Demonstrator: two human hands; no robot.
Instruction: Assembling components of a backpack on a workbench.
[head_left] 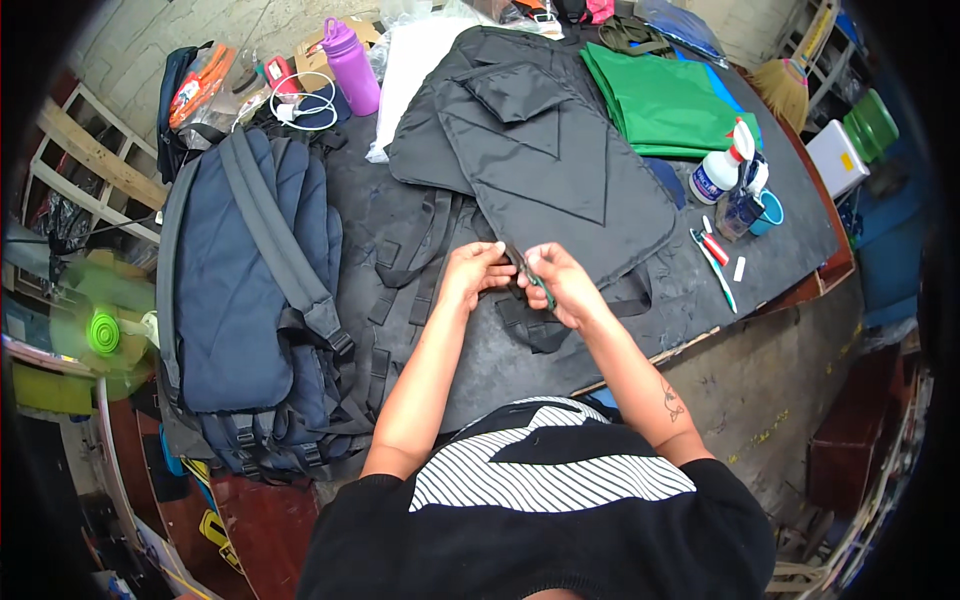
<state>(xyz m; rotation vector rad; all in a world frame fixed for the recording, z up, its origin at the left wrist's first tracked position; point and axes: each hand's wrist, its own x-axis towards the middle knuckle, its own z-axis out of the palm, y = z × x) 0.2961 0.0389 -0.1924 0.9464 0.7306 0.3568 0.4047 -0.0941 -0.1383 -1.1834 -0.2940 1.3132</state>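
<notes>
A black fabric panel [560, 190] with stitched V-shaped lines lies on the dark table, over other black panels. At its near edge my left hand [474, 274] is closed, thumb and fingertips pinching a bit of the black fabric. Close beside it, my right hand [562, 284] grips a small green-handled tool [541, 290]. The tool's tip points toward the pinched edge; its exact kind is partly hidden by my fingers. Loose black straps [395, 280] trail from under the panel, to the left of my hands and below them.
Dark blue backpacks [240, 270] are stacked at the left, near a purple bottle [351, 68]. Folded green fabric [655, 100] lies at the far right. A spray bottle [722, 165], a blue cup [768, 212] and a toothbrush [714, 268] sit near the right edge.
</notes>
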